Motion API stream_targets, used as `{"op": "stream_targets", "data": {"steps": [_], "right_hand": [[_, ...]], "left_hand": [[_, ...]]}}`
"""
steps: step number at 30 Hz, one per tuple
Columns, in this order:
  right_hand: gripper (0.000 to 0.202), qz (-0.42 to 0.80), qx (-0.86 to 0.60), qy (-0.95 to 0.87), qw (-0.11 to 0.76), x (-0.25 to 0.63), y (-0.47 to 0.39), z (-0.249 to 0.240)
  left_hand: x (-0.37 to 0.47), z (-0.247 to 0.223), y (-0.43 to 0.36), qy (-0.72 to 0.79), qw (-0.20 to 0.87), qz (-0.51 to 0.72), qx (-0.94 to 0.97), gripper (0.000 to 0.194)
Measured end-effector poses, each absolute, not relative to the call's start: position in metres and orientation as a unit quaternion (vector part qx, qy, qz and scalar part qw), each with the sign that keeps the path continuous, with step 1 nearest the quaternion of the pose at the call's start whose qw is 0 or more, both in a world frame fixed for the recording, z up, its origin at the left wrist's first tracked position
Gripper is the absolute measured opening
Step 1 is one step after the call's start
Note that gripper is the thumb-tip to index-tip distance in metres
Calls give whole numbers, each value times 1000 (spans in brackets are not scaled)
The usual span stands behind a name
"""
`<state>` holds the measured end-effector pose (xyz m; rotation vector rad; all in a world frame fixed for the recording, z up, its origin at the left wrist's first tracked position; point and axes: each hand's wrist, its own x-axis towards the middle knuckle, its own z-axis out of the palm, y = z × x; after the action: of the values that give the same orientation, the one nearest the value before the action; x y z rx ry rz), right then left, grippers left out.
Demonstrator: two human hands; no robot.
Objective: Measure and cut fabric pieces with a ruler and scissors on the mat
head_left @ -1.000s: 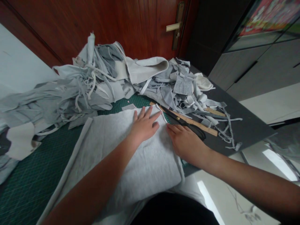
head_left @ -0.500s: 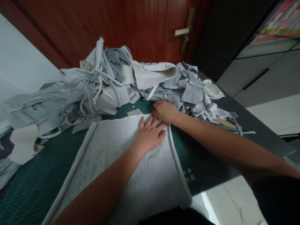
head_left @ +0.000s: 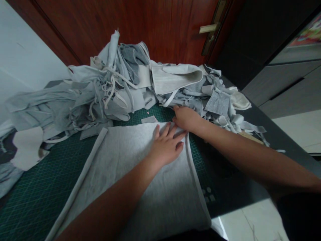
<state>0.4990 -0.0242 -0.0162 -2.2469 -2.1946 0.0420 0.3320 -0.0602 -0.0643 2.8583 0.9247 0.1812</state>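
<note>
A light grey piece of fabric (head_left: 120,152) lies flat on the green cutting mat (head_left: 40,187), its side edges slightly rolled. My left hand (head_left: 167,145) rests on it near the far right corner, palm down with fingers spread. Just beyond, my right hand (head_left: 187,117) is at that same corner, its fingers bent downward and closed together beside the left fingertips. What the right fingertips grip, if anything, is hidden behind the hand. A small grey scrap (head_left: 148,119) lies on the mat past the fabric's far edge.
A heap of grey and white fabric scraps (head_left: 82,100) runs along the back of the dark table (head_left: 240,187). A ribbed white piece (head_left: 170,80) lies on top of it. Behind stands a red-brown wooden door (head_left: 150,26); grey cabinets (head_left: 298,83) are at the right.
The whole view has shifted, so things appear a little further right. Both hands stay at the fabric's far right corner, with little visible movement on it.
</note>
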Motion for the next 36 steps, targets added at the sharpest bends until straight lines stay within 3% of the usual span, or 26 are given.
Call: {"op": "stream_targets", "data": {"steps": [6, 36], "right_hand": [[29, 10, -735, -678, -4, 496, -31, -17], [35, 12, -773, -634, 22, 486, -40, -2]], "left_hand": [[332, -65, -58, 301, 68, 63, 949, 49], [319, -68, -65, 293, 60, 73, 951, 51]]}}
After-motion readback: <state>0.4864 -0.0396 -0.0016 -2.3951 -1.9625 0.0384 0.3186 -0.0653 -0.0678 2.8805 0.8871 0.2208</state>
